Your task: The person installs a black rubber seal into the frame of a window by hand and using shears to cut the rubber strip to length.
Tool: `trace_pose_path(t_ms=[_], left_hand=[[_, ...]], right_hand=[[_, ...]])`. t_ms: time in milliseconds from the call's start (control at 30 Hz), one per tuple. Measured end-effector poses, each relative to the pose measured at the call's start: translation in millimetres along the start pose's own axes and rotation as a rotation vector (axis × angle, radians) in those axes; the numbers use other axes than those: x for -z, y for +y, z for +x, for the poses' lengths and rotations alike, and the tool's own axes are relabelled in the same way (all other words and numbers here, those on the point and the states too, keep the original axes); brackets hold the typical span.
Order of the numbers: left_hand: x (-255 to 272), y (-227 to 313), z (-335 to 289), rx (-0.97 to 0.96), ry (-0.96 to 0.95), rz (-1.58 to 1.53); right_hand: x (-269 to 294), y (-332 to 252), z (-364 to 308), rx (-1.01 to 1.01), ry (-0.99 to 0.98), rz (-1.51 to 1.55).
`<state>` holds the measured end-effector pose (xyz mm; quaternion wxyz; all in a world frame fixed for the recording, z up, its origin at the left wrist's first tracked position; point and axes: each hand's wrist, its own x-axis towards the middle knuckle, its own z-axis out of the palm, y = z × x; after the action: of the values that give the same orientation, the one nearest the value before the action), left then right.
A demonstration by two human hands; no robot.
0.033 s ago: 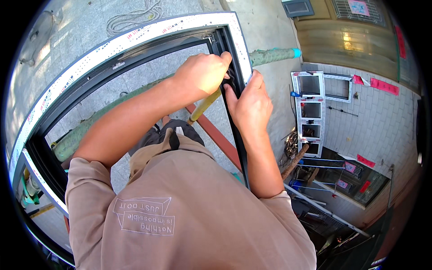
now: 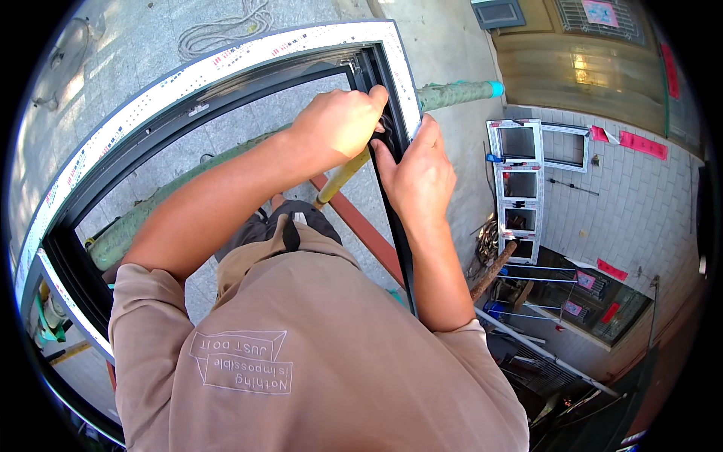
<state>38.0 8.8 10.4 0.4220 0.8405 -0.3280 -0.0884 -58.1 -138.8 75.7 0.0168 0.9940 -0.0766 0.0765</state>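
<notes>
A large window frame (image 2: 286, 45) lies before me, its outer faces covered in printed white protective film and its inner profile black. My left hand (image 2: 340, 122) is closed in a pinch against the black inner channel (image 2: 366, 69) near the far right corner. What its fingers hold is hidden, though something dark shows just beside the fingertips. A little nearer, my right hand (image 2: 422, 179) grips the frame's right side bar, thumb on the inner black edge and fingers over the outer side.
Under the frame run a green-wrapped pole (image 2: 459, 93), a yellow pole (image 2: 343, 181) and a red-brown bar (image 2: 365, 233). Coiled rope (image 2: 226, 32) lies on the floor beyond. At right, more window frames (image 2: 517, 188) lean against a tiled wall (image 2: 625, 192), near a rusty pipe (image 2: 493, 270).
</notes>
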Motion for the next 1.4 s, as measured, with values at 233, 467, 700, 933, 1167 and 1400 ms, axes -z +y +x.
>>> trace_pose_path(t_ms=[233, 467, 700, 933, 1167, 1400], left_hand=[[0, -2, 2, 0.016, 0.014, 0.017], [3, -8, 10, 0.066, -0.067, -0.041], [-8, -15, 9, 0.010, -0.035, -0.100], [-2, -14, 6, 0.012, -0.011, -0.115], [4, -7, 6, 0.071, -0.085, -0.091], [-3, -11, 5, 0.031, -0.014, -0.095]], right_hand=[[-6, -3, 11, -0.044, -0.031, -0.064], [0, -2, 10, -0.081, -0.077, -0.006], [7, 21, -35, -0.050, -0.099, 0.013], [19, 30, -49, -0.019, -0.171, 0.017], [23, 36, -58, -0.047, -0.228, 0.037], [32, 19, -23, -0.039, -0.232, 0.161]])
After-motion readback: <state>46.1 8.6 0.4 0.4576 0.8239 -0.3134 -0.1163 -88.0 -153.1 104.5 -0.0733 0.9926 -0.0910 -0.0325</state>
